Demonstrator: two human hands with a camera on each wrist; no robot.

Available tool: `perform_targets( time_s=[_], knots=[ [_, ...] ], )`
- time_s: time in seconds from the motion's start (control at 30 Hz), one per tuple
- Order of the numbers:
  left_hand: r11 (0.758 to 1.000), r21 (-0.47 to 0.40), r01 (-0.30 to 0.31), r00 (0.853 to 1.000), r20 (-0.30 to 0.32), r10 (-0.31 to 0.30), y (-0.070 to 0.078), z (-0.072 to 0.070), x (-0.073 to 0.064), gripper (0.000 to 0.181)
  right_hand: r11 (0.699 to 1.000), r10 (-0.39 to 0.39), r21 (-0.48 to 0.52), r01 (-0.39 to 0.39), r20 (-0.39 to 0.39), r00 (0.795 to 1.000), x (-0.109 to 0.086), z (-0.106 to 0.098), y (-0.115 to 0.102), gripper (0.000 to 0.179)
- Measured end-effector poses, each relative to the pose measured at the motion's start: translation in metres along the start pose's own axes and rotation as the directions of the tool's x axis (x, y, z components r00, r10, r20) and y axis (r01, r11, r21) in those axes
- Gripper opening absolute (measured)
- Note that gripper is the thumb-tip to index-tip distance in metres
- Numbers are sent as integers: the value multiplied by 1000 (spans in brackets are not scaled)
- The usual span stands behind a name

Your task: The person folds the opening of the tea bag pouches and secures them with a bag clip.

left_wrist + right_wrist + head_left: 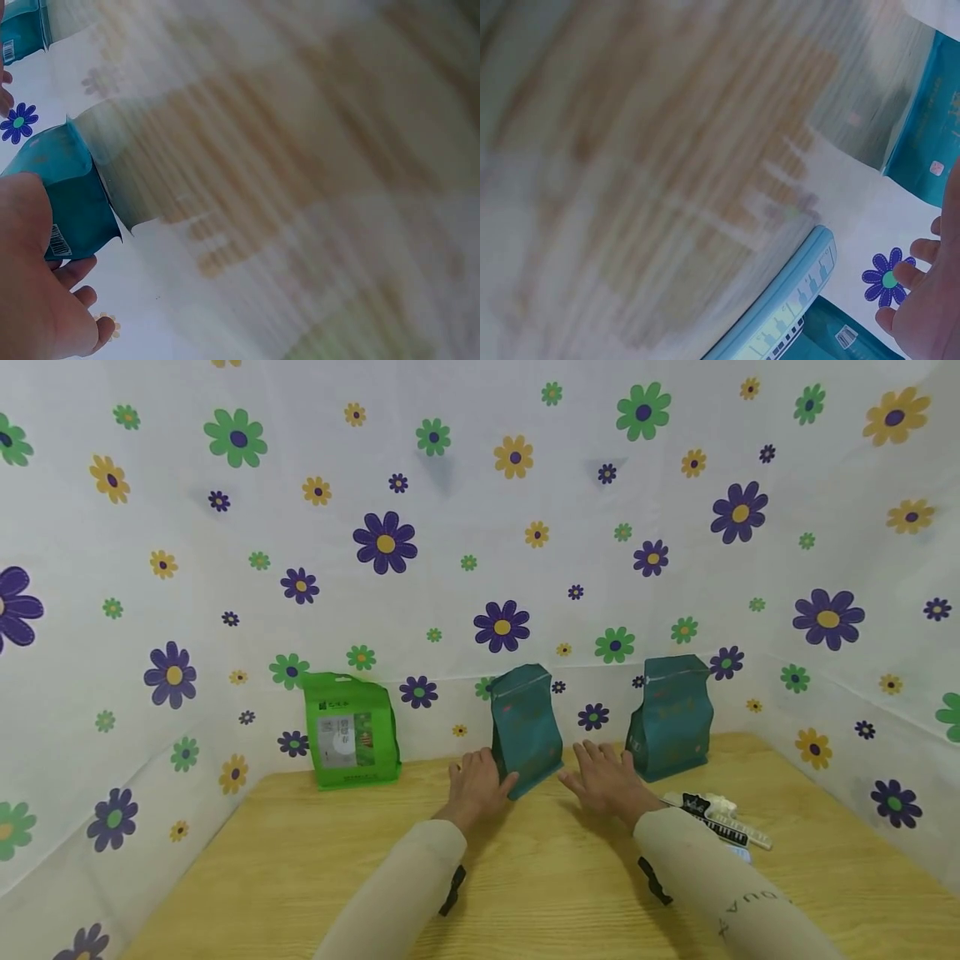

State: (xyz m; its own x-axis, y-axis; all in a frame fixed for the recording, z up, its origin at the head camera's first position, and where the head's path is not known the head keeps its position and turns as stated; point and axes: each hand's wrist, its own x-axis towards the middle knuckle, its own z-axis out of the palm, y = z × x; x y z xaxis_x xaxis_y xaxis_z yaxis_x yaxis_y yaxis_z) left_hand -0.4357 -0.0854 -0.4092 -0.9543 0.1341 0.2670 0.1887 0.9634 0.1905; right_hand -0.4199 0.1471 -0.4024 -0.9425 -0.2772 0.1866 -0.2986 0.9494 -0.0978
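On the worktop (540, 885), the middle teal bag (528, 727) stands with its long axis upright, slightly tilted. Your left hand (478, 783) is nearer, its fingers loose, contact unclear; your right hand (606, 781), fingers extended, is apart, to its right.

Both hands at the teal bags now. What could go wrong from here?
1. The left hand is at the lower left edge of the middle teal bag; a push there might tip it.
2. The right hand is close to the other teal bag and might knock it.
3. The right sleeve lies near the small items and might drag them.
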Motion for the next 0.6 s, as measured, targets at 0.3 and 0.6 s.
perform_targets(
  time_s=[0.3,0.6],
  knots=[
    [999,54,-9,1000,-20,11,-1,2,-2,68,1000,-4,-4,4,1,1000,1,3,1,71],
    [989,120,-86,996,-26,90,-11,0,-5,69,1000,0,-14,0,-6,1000,0,1,1,72]
  ],
)
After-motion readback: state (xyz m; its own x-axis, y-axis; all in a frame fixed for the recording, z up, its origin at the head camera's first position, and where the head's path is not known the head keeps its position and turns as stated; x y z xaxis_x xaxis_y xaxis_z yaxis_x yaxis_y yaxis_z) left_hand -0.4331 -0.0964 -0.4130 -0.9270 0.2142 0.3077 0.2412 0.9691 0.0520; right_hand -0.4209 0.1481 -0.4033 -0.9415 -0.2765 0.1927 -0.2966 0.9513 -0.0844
